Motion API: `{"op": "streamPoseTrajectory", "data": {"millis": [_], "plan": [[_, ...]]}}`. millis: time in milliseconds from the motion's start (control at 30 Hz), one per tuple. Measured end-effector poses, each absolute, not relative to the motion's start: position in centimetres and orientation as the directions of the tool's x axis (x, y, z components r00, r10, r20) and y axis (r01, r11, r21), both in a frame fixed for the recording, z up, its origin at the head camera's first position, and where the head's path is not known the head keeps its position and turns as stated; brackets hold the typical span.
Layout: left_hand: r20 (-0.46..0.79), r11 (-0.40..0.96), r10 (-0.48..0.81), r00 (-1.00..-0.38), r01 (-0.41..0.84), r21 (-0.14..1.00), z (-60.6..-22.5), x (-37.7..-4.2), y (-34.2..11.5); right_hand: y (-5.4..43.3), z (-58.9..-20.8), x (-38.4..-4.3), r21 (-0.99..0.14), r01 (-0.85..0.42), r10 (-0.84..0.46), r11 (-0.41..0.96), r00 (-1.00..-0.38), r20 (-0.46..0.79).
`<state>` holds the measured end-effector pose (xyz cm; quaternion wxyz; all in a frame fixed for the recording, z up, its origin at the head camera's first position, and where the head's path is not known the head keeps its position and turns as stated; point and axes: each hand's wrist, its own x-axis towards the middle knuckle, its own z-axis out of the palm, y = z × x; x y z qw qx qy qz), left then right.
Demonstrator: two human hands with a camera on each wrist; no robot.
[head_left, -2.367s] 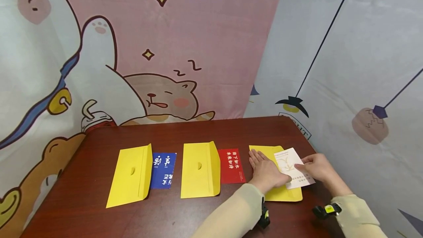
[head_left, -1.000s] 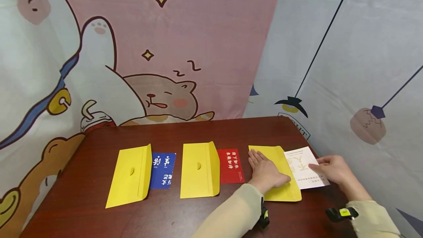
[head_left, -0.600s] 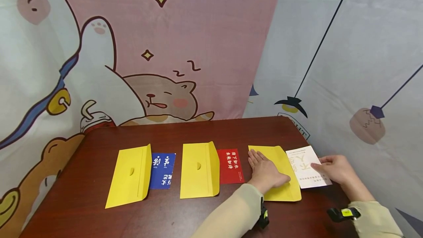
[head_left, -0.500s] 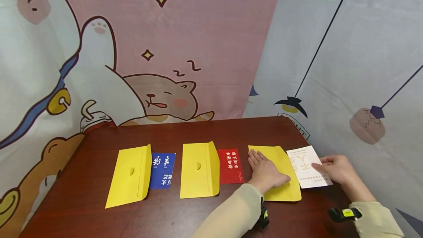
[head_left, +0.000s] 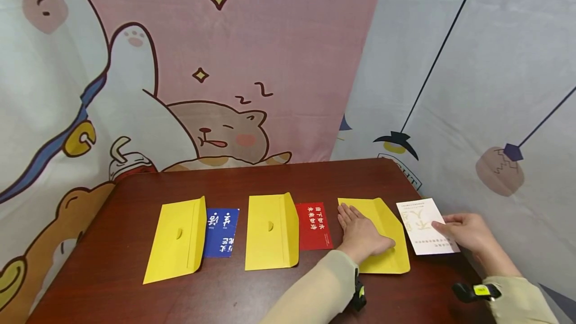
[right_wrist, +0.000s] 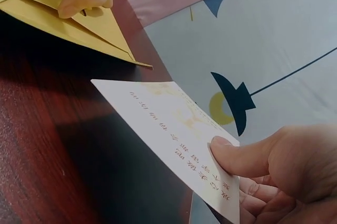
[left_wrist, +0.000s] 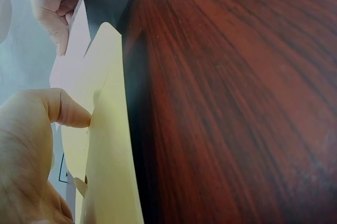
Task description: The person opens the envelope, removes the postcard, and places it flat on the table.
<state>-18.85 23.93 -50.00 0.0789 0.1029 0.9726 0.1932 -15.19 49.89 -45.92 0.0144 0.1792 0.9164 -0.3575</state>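
Note:
My left hand (head_left: 362, 234) lies with straight fingers on the yellow envelope (head_left: 389, 219) at the right, holding it against the table. In the left wrist view its thumb touches the envelope (left_wrist: 108, 139) near the flap. My right hand (head_left: 470, 236) pinches a white card (head_left: 418, 221) with gold writing by its right edge, thumb on top. The card is fully outside the envelope, a small gap to its right. In the right wrist view the card (right_wrist: 163, 124) is tilted and raised above the table.
Two more yellow envelopes, one at the left (head_left: 173, 239) and one in the middle (head_left: 267, 234), lie on the brown table (head_left: 216, 294). A blue card (head_left: 222, 234) and a red card (head_left: 315, 229) lie at their right edges. Printed cloth (head_left: 292, 54) hangs behind.
My right hand has drawn the white card rightward, from lying over the right envelope to beyond its flap, now apart from it. The left hand has stayed in place.

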Motion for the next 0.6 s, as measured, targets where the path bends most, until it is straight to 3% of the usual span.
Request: {"op": "streamPoseTrajectory", "data": {"millis": [333, 600], "plan": [[-0.107, 0.898, 0.236, -0.966, 0.175, 0.403, -49.9, -18.8, 23.8, 50.3, -47.5, -15.0, -0.667, 0.298, 0.302, 0.683, -0.946, -0.113], [-0.120, 0.899, 0.236, -0.964, 0.170, 0.405, -49.8, -18.8, 23.7, 49.8, -48.7, -15.4, -0.636, 0.341, 0.330, 0.692, -0.933, -0.141]]}}
